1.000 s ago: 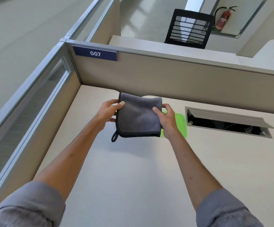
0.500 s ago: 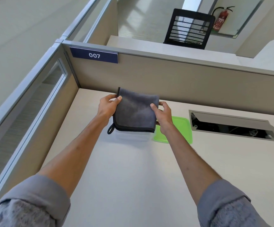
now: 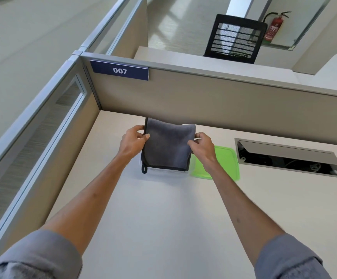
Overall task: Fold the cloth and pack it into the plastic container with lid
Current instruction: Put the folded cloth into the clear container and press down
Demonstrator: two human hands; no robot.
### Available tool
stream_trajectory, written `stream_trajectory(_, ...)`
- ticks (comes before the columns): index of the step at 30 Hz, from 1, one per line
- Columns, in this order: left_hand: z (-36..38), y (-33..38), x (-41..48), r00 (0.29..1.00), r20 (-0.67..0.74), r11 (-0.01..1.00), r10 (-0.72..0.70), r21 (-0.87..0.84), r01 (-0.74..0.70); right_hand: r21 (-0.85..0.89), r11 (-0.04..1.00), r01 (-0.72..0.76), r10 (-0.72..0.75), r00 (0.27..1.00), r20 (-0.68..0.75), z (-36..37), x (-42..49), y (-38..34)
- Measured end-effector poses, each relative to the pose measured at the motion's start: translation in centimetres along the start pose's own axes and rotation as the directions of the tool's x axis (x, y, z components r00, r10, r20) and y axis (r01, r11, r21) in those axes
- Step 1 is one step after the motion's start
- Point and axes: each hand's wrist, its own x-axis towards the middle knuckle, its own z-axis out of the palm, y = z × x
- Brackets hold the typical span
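Note:
A grey cloth (image 3: 168, 144) with black edging and a small hanging loop is folded into a square. My left hand (image 3: 133, 141) pinches its left edge and my right hand (image 3: 202, 147) pinches its right edge. The cloth hangs low over a clear plastic container (image 3: 163, 171), of which only the near rim shows below the cloth. A green lid (image 3: 227, 164) lies flat on the desk just right of the container, partly behind my right wrist.
The beige desk (image 3: 163, 218) is walled by cubicle partitions at the back and left, with a "007" sign (image 3: 120, 70). An open cable hatch (image 3: 290, 158) is sunk into the desk at the right.
Both hands have carried the folded cloth forward and down, so it now sits over the clear container. The grip on both edges is unchanged.

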Motion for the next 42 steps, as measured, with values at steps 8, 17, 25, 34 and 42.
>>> stream_trajectory(8, 1.2, -0.7, -0.9, 0.995, -0.046, 0.938, 0.083, 0.341, -0.063, -0.305, 0.943, 0.132, -0.166, 0.982, -0.086, -0.1, -0.8, 2.1)
stream_trajectory(17, 1.0, -0.6, -1.1, 0.993, -0.03, 0.865, 0.117, 0.494, -0.087, -0.557, 0.795, 0.241, -0.272, 0.962, 0.028, 1.6, -2.4, 4.5)
stream_trajectory(25, 0.8, -0.1, -1.7, 0.977, -0.065, 0.855, 0.203, 0.498, -0.145, -0.598, 0.783, 0.171, -0.271, 0.959, -0.081, 1.1, -3.0, 4.8)
stream_trajectory(34, 1.9, 2.2, -0.6, 0.832, 0.193, 0.545, 0.521, 0.674, -0.498, -0.684, 0.459, 0.567, -0.609, 0.761, 0.223, -0.1, 0.5, 0.3)
stream_trajectory(42, 3.4, -1.2, -1.9, 0.748, 0.271, 0.344, 0.606, 0.758, -0.554, -0.759, 0.229, 0.61, -0.674, 0.661, 0.328, 1.6, -0.6, 2.9)
